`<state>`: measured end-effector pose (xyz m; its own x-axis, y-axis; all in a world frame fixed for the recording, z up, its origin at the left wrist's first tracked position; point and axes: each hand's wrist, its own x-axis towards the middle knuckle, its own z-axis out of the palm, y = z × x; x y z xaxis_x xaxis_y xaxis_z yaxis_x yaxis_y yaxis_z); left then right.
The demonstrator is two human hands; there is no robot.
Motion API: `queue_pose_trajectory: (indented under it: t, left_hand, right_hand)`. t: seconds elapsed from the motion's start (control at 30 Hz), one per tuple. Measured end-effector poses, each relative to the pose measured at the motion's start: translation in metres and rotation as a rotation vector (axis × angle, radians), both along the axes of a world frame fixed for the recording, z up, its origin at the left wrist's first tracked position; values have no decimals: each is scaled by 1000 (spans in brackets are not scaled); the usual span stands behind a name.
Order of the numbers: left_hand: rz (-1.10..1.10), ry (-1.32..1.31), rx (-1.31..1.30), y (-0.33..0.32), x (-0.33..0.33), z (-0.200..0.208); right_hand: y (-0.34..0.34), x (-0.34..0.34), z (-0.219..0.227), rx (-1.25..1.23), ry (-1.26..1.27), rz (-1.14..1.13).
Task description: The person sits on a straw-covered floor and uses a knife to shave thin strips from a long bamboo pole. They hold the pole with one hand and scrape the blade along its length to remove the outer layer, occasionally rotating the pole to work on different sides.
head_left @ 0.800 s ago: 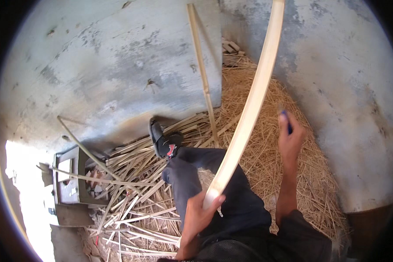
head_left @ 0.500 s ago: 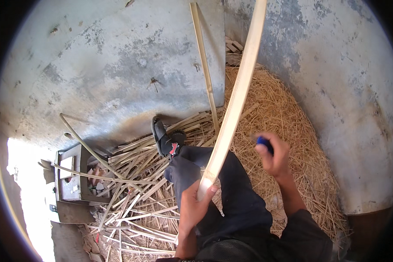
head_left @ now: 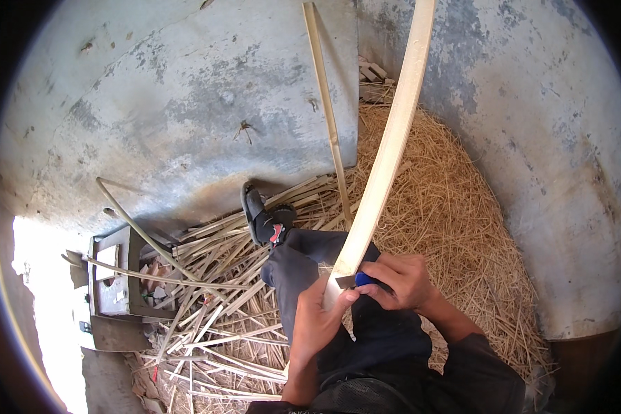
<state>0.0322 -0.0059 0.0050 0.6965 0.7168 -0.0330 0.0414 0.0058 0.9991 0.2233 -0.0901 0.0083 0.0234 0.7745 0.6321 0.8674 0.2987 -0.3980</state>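
Above my lap, my left hand (head_left: 317, 314) is closed round the near end of a long, pale split-bamboo strip (head_left: 386, 152). The strip slants up and to the right, past the top of the view. My right hand (head_left: 401, 281) is closed on a knife with a blue handle (head_left: 364, 279). Its short dark blade (head_left: 346, 281) lies across the strip just beyond my left thumb. Both hands are close together at this end. My right fingers hide part of the knife's handle.
Thin bamboo slats (head_left: 214, 310) lie heaped to the left, beside a box (head_left: 121, 276). A straw-coloured pile of shavings (head_left: 441, 186) spreads to the right. Another strip (head_left: 328, 110) leans against the grey wall (head_left: 186, 103). My shod foot (head_left: 259, 217) rests among the slats.
My right hand has moved left and down, bringing the knife from beside the strip onto it. The strip and my left hand have shifted slightly right.
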Motion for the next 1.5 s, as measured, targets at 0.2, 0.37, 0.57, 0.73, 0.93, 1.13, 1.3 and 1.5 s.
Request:
queue_pose_trajectory:
  t: [0.2,0.37,0.57,0.73,0.93,1.13,1.3,1.5]
  left_hand:
    - [-6,47,22,4,-1,-3]
    - [-5,85,34,6,-2,-13]
    - [14,109,43,6,-3,-17]
    - [28,142,83,9,-7,-20]
    - [-63,321,3,-4,-33,-30]
    - [-95,315,5,-1,-50,-33]
    - [-69,262,106,16,-60,-51]
    - [17,203,168,19,-59,-77]
  right_hand:
    - [4,-1,6,-12,-57,-18]
    - [7,1,4,-15,-60,-45]
    - [10,4,5,-15,-74,-83]
    - [10,4,12,-50,-104,-85]
    - [32,67,14,168,71,-448]
    - [30,91,7,155,20,-405]
    - [31,91,0,109,57,-363]
    - [30,89,-2,98,49,-316]
